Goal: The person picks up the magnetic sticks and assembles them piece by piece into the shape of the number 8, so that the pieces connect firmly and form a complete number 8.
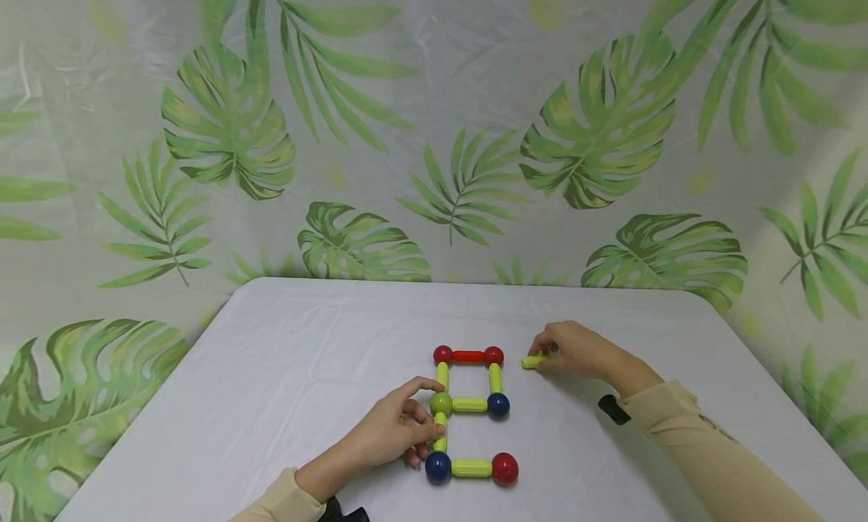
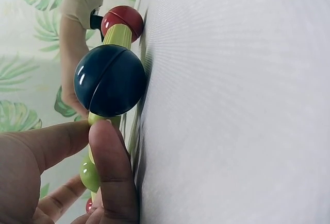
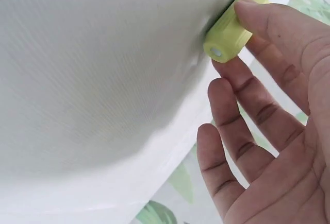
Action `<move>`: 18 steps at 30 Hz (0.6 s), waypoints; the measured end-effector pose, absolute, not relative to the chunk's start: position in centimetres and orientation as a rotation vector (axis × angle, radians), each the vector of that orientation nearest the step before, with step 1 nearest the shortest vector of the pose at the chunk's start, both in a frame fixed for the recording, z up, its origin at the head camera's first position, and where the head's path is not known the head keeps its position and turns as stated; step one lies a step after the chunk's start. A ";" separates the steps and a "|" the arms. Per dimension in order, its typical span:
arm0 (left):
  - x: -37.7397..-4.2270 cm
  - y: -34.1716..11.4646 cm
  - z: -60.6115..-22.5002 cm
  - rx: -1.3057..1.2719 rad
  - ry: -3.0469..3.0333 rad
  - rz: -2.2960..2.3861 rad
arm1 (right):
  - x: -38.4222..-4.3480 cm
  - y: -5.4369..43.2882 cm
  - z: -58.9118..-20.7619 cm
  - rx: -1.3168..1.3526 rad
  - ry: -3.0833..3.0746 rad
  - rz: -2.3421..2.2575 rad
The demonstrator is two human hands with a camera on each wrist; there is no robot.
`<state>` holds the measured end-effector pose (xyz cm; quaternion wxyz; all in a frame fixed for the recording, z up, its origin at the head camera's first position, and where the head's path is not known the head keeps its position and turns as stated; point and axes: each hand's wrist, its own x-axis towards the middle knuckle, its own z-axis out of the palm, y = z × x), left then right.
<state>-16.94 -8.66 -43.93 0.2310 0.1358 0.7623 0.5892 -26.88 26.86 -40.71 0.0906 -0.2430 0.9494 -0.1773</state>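
Note:
On the white table lies a flat frame of yellow-green and red rods joined by coloured balls. My left hand [image 1: 396, 430] pinches the yellow-green rod [image 1: 441, 431] between the green ball [image 1: 441, 404] and a dark blue ball [image 1: 438, 468]; a finger reaches toward the green ball. In the left wrist view the thumb and finger meet just below that dark blue ball [image 2: 110, 81]. Right of the frame, my right hand [image 1: 576, 349] holds a loose yellow-green rod [image 3: 232, 31] between thumb and fingers, low at the tabletop. A metal spot shows on its end.
At the frame's far side a red rod [image 1: 469, 355] links two red balls. A second dark blue ball [image 1: 498, 405] sits at its right, and a red ball [image 1: 505, 468] ends the near rod. Behind the table [image 1: 305, 341] hangs a leaf-patterned cloth [image 1: 468, 130].

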 end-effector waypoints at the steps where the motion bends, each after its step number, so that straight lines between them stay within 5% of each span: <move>1: -16.9 -8.7 -43.9 0.373 2.094 1.621 | -26.7 26.9 -40.7 -0.712 2.821 -0.526; 18: -17.1 -8.5 -43.9 0.352 2.110 1.618 | -24.1 27.1 -41.0 -0.593 2.764 -0.711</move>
